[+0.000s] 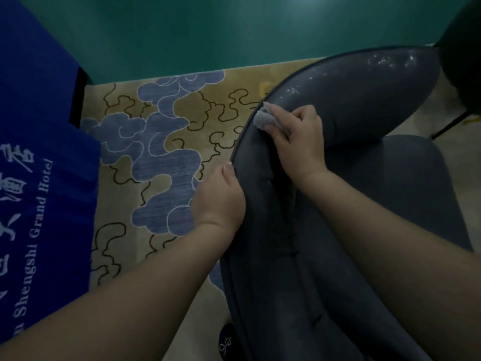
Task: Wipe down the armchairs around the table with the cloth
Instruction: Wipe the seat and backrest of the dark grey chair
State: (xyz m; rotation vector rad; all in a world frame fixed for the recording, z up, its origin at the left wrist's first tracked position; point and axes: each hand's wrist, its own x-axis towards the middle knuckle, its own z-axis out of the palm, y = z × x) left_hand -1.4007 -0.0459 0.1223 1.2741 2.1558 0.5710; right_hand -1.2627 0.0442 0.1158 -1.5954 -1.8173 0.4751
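Head view: looks down over the curved back of one armchair.
Carpet (pixel 166 142): tan with blue cloud shapes, left of the chair.
Blue cover (pixel 39 152): far left, white lettering reads "Grand Hotel".
Armchair (pixel 364 105): dark grey, white specks on its upper back.
Left hand (pixel 221 199): fingers curled over the back's piped edge, gripping it.
Right hand (pixel 299 142): fingers pinch the cloth.
Cloth (pixel 264 118): small, grey, bunched, pressed against the back just inside the rim.

Right hand (pixel 299 142) pressing a small crumpled grey cloth (pixel 264 118) onto a dark grey upholstered armchair (pixel 364 100) backrest, left hand (pixel 221 196) gripping its piped edge, cloud-patterned beige-and-blue carpet (pixel 161 142) below
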